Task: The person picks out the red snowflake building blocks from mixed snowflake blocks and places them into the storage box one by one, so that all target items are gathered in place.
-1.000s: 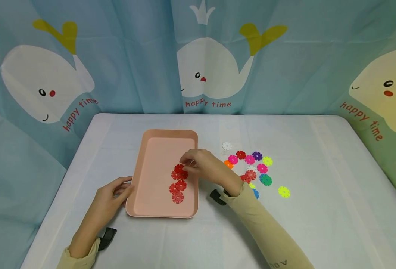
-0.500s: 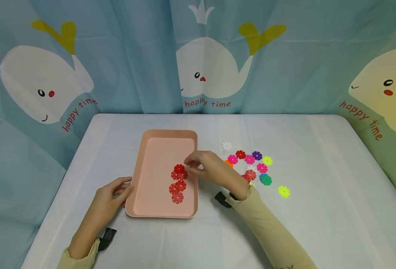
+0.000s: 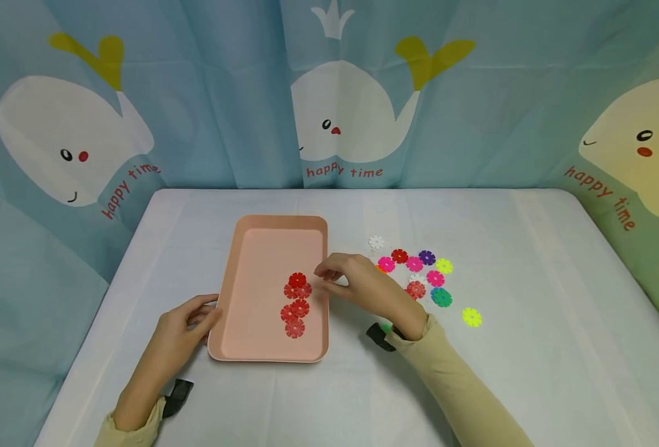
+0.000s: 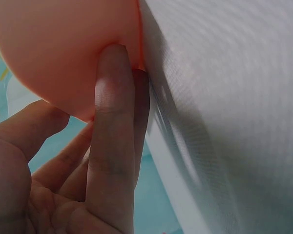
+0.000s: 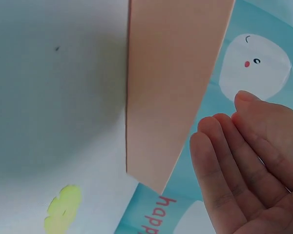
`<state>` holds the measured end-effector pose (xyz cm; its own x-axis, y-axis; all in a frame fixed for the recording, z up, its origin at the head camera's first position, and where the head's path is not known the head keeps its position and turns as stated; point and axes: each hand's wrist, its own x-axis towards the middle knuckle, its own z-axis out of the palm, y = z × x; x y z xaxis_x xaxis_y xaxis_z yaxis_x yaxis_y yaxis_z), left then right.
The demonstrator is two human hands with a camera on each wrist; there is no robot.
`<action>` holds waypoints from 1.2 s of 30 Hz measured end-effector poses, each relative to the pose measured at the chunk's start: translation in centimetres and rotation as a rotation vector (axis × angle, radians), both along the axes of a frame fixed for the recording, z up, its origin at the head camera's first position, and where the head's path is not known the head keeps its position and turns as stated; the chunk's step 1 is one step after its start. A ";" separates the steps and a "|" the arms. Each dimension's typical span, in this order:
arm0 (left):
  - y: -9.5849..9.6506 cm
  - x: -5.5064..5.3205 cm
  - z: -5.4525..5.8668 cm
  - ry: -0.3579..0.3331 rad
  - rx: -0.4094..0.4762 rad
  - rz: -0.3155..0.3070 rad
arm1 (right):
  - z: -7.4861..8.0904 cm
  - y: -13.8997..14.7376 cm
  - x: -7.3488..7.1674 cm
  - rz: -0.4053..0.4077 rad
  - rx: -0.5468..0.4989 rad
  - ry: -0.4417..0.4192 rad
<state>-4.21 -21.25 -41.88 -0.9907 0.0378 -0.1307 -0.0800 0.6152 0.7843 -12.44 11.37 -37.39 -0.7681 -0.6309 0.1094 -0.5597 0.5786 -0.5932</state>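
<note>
A pink tray (image 3: 268, 248) lies on the white table with several red notched plastic discs (image 3: 297, 290) inside, some overlapping, toward its right side. My left hand (image 3: 186, 326) grips the tray's left edge; in the left wrist view, fingers (image 4: 112, 92) press its outer wall and the thumb meets the rim. My right hand (image 3: 357, 279) hovers by the tray's right rim, fingers bent loosely with nothing between them. The right wrist view shows the same empty right hand (image 5: 249, 170) beside the tray's outer wall (image 5: 166, 87).
Right of the tray lie several loose notched discs, among them a white one (image 3: 376, 242), a purple one (image 3: 427, 257), a green one (image 3: 441, 297) and a yellow one (image 3: 472, 317). My right forearm partly covers others. A whale-print curtain (image 3: 223, 93) hangs behind the table.
My right hand has drawn back to the right, from over the red discs to the tray's right rim. The left hand and the tray have stayed put.
</note>
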 end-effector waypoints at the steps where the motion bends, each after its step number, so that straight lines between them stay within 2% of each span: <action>1: 0.0 0.0 0.0 -0.001 0.004 -0.001 | 0.0 0.1 0.0 -0.001 0.005 -0.001; 11: 0.0 0.0 0.1 -0.009 0.007 0.004 | 0.2 1.6 0.0 -0.030 0.018 -0.015; 36: 0.0 0.1 0.2 0.001 -0.006 -0.002 | -0.8 4.4 -0.7 -0.066 0.054 0.011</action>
<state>-4.12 -21.24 -41.67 -0.9907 0.0395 -0.1303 -0.0780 0.6198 0.7809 -13.13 15.81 -38.20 -0.8074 -0.5838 0.0849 -0.5252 0.6458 -0.5541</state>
